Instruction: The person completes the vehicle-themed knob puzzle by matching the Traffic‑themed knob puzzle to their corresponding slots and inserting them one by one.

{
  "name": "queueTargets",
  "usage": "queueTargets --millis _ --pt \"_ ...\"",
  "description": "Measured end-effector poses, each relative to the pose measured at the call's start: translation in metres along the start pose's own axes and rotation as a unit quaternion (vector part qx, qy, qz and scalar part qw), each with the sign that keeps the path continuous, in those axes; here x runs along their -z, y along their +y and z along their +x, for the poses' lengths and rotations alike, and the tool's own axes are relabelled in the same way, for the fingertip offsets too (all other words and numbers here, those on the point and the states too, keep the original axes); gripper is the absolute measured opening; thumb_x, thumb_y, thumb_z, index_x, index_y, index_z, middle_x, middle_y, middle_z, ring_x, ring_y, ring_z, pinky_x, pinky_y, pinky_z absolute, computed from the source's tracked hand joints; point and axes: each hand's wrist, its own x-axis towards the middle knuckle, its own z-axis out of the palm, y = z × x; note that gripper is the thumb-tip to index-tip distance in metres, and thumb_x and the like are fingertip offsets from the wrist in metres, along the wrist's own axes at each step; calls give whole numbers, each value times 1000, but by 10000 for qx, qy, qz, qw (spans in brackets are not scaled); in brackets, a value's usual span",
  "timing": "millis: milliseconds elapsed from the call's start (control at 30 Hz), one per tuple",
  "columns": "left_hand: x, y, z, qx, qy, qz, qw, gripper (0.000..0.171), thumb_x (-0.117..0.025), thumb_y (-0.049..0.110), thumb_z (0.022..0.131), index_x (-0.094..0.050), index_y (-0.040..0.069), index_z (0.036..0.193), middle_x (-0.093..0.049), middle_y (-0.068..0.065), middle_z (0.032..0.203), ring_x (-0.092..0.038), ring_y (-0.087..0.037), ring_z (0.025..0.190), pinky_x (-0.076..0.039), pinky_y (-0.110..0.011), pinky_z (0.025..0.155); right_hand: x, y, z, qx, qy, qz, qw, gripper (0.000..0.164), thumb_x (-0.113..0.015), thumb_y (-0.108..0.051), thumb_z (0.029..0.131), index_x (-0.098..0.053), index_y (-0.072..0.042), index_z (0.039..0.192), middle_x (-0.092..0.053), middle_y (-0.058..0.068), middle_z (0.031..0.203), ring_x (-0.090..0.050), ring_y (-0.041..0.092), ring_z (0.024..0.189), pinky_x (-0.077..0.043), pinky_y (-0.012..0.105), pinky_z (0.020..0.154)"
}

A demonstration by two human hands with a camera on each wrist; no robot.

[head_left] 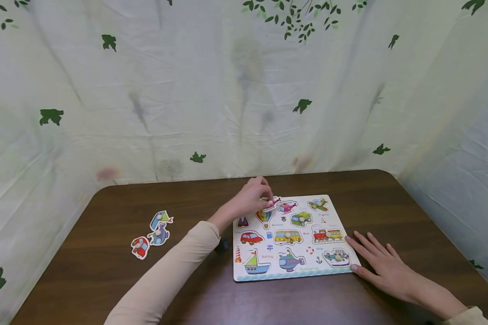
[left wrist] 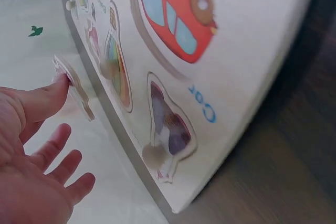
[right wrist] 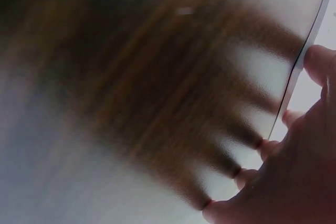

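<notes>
My left hand [head_left: 255, 197] pinches a pink helicopter puzzle piece [head_left: 273, 204] by its top, over the upper edge of a white vehicle puzzle board [head_left: 268, 275]. In the left wrist view the piece [left wrist: 74, 88] stands tilted beside the board, and the other fingers are spread away from it. Close by, a pink helicopter picture [head_left: 286, 206] and a balloon piece [head_left: 264, 216] show on the board. My right hand [head_left: 390, 271] lies with fingers extended on the table, its thumb and index fingertip touching the board's right edge.
Left of the board, three loose knobbed pieces lie close together: a sailboat [head_left: 161, 219], a submarine [head_left: 159, 235] and a red car [head_left: 140, 248]. Pieces on the board include a bus [head_left: 288, 237] and a ship [head_left: 336, 257]. A leaf-patterned curtain [head_left: 227, 113] hangs behind the brown table [head_left: 203, 298].
</notes>
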Motion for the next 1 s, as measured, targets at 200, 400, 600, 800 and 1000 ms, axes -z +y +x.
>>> queueTargets --millis 200,400,600,800,1000 --pt "-8 4 13 -172 -137 236 9995 4 -70 19 92 -74 17 93 -49 -4 118 -42 -24 113 -38 -41 93 1 0 0 5 20 -25 10000 67 -58 -49 95 -32 -30 154 -28 14 157 -21 48 141 -15 73 97" --pt "-15 10 23 -195 -235 387 9988 4 -70 21 92 -73 19 90 -49 -3 118 -42 -22 113 -39 -40 93 1 0 1 -42 -34 -8 10000 67 -57 -50 95 -32 -31 154 -28 14 157 -21 49 141 -14 74 97" --pt "-23 17 32 -51 -424 373 9984 5 -70 23 92 -72 20 89 -48 -2 116 -41 -20 110 -40 -37 91 1 -1 0 -38 -39 35 10000 67 -58 -50 95 -32 -30 154 -28 14 157 -20 49 141 -14 74 97" --pt "-29 21 38 47 -483 426 9979 5 -71 22 92 -74 19 92 -49 -3 117 -41 -20 110 -39 -37 92 1 -1 0 -33 -33 7 10000 67 -58 -50 95 -32 -31 154 -28 14 157 -21 49 141 -14 74 97" --pt "-32 23 42 109 -525 509 9973 5 -70 24 93 -73 19 92 -48 -4 118 -41 -20 110 -40 -36 91 1 -1 0 -17 -11 4 10000 67 -58 -50 95 -32 -30 154 -28 14 157 -21 49 140 -14 74 97"
